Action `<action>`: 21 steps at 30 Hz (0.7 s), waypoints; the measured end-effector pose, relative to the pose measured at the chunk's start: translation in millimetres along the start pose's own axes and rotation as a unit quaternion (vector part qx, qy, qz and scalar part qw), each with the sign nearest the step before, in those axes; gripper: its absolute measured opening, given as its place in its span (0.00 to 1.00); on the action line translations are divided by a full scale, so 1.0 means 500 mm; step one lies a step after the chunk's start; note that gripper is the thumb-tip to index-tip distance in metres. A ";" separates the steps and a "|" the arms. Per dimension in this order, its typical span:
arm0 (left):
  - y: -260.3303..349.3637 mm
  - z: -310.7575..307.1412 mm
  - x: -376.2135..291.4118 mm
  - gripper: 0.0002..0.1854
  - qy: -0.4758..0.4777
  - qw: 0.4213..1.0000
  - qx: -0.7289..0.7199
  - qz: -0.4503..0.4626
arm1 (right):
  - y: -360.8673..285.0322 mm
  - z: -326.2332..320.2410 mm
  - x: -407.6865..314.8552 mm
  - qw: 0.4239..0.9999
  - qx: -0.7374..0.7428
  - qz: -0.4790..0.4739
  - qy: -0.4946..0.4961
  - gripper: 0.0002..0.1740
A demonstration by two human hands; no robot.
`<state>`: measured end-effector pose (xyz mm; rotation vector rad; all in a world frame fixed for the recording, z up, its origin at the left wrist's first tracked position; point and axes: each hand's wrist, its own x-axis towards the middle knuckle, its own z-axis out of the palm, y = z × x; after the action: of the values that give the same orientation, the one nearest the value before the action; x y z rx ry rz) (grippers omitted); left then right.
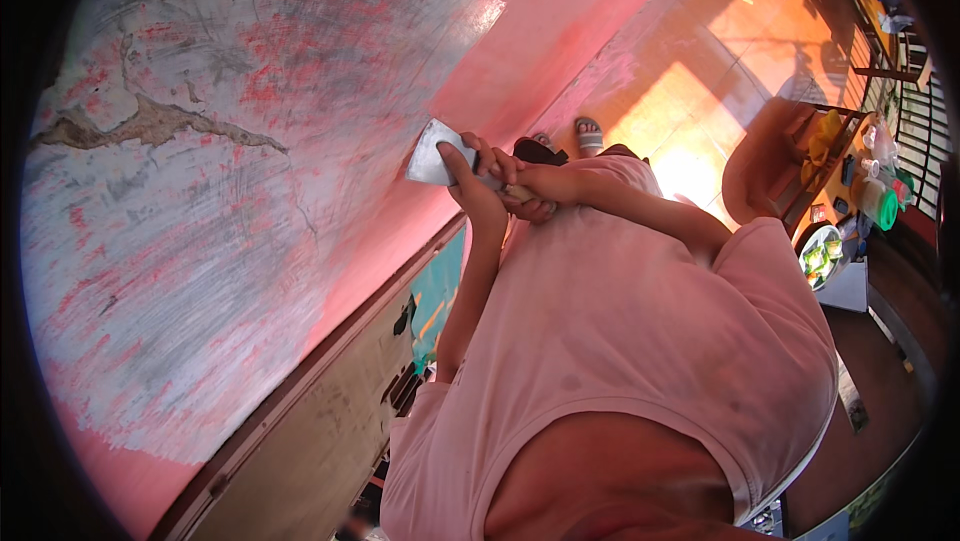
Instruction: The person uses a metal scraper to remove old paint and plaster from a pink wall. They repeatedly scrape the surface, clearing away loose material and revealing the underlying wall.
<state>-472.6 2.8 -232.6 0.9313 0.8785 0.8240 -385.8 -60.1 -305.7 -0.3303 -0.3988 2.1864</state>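
Note:
A wide metal putty knife (431,158) with a pale handle is in both hands, close to the wall (360,106). My left hand (484,200) grips it near the handle, the thumb laid flat on the blade. My right hand (521,175) closes over the blade's base and handle from the other side, its fingers overlapping the left hand. Whether the blade's edge touches the wall cannot be told. Greyish-white filler or paint is smeared over the pink wall, with reddish patches showing through. A jagged brown crack (157,125) runs across the upper left of this surface.
A dark wooden frame (315,350) edges the wall at lower left. Sandalled feet (590,134) stand on the sunlit tiled floor (675,113). At right are a wooden chair (780,158), a table with packets on a plate (821,256), a green-lidded container (887,209) and window bars.

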 end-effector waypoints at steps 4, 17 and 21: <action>0.010 0.009 -0.001 0.28 0.003 1.000 0.019 0.002 | 0.008 -0.006 0.007 1.000 -0.013 -0.012 0.003 0.23; 0.012 0.005 0.000 0.27 -0.033 0.999 0.000 0.009 | -0.022 0.036 -0.010 0.996 -0.071 -0.036 0.039 0.20; 0.012 -0.002 0.011 0.26 -0.032 0.999 0.011 0.001 | -0.014 0.018 0.002 0.998 -0.035 -0.048 0.025 0.19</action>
<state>-472.2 10.2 -229.1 0.9741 0.8319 0.7835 -384.9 -56.7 -294.9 -0.3961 -0.4544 2.0694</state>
